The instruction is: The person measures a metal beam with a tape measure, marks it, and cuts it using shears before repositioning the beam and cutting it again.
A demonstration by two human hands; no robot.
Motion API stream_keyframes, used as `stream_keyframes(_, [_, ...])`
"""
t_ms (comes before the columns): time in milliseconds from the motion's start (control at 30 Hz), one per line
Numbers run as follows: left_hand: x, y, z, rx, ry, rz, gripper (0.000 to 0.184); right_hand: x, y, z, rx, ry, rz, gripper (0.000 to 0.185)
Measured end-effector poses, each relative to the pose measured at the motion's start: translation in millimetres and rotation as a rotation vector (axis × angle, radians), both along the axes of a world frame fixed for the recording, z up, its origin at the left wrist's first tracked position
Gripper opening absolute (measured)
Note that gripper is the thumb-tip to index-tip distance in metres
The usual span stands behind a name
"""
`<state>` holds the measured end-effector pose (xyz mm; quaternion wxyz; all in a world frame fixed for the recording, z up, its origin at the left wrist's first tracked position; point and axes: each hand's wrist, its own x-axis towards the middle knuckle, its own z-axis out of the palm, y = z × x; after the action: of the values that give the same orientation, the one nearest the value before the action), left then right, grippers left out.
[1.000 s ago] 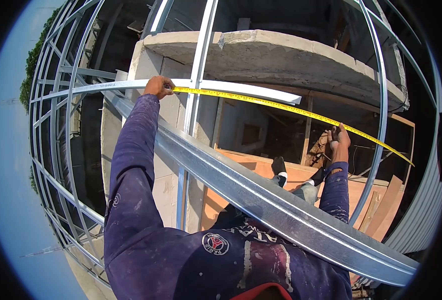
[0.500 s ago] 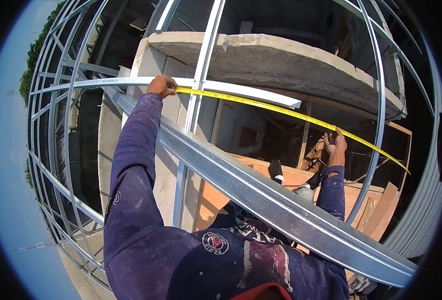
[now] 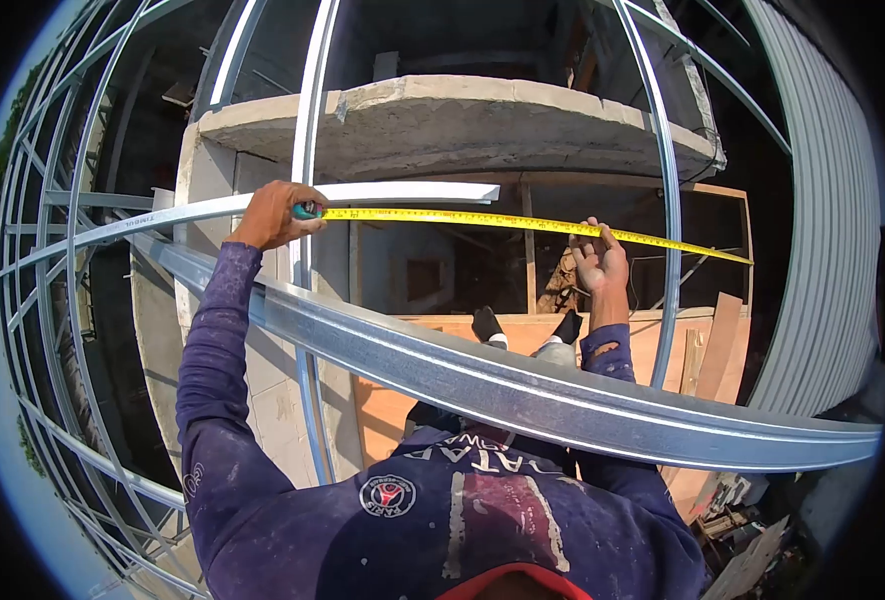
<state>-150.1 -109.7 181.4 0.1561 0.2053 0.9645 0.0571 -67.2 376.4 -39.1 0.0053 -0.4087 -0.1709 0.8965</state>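
At curled hands, yellow measuring tape

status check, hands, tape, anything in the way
Left hand gripping teal tape-measure case. Right hand at extended yellow tape blade. Long silver metal beam crosses over right sleeve.

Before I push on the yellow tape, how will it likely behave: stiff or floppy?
The yellow tape is probably light, being thin and narrow. It may be fairly stiff, as its far end stretches past the right hand without folding. Pushed, that end would likely bend, since no hand holds it.
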Motion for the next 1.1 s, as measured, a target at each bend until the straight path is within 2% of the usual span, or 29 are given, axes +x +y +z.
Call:
stream_keyframes(100, [11.4,70.4,10.1,0.049,0.012,-0.168,0.021,7.6,-19.3,36.6,-0.086,-0.025,-0.081,0.008])
stream_keyframes(233, [14.5,110.7,16.3,0.234,0.015,-0.285,0.022,15.2,17.2,25.3,-0.068,-0.087,-0.217,0.017])
stream_keyframes(400, [17.6,130.2,7.5,0.158,-0.047,-0.255,0.026,25.3,60.7,39.6,0.051,-0.125,-0.266,0.018])
stream_keyframes(500, [19.5,142.8,-8.0,0.211,-0.067,-0.298,0.029,28.3,63.1,44.8,0.109,-0.109,-0.219,0.015])
stream_keyframes(533, [23.6,149.9,-6.1,0.203,-0.066,-0.29,0.029,30.6,64.6,41.4,0.1,-0.108,-0.211,0.015])
stream_keyframes(600, [26.5,160.0,1.6,0.199,-0.054,-0.286,0.029,35.2,70.9,36.3,0.066,-0.098,-0.354,0.013])
stream_keyframes(667, [30.8,156.0,5.5,0.187,-0.049,-0.249,0.029,43.2,84.2,46.6,0.13,-0.165,-0.309,0.011])
stream_keyframes(767, [33.1,148.0,12.2,0.217,-0.033,-0.199,0.031,46.6,110.8,25.8,0.157,-0.129,-0.355,0.011])
stream_keyframes(833, [35.9,145.4,14.7,0.235,-0.029,-0.203,0.032,52.0,131.6,28.5,0.208,-0.205,-0.38,0.012])
stream_keyframes(1000, [40.9,151.1,14.5,0.253,-0.061,-0.158,0.03,57.4,136.7,48.7,0.17,-0.157,-0.417,0.02])
stream_keyframes(1100, [44.7,161.3,13.5,0.221,-0.028,-0.186,0.03,64.5,122.0,57.0,0.175,-0.079,-0.316,0.025])
